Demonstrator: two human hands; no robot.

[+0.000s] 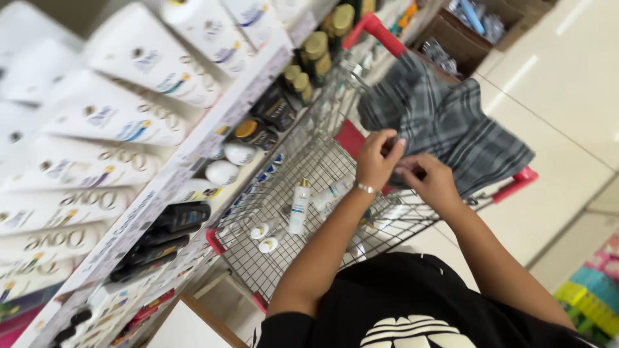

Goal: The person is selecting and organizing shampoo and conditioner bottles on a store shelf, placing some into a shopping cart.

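I see both hands over the wire cart [322, 161], pinching the near edge of the grey plaid cloth [445, 122]. Left hand [377, 158] and right hand [429, 180] nearly touch, fingers closed on fabric. Cloth spreads away from the grip toward the red handle [377, 29]; neither hand is clearly nearer.

Store aisle. Shelves [213, 129] on the left carry white, dark and gold-capped bottles. Floor [567, 96]: pale glossy tiles reflecting overhead light. A cardboard box [464, 38] stands at the aisle's far end.
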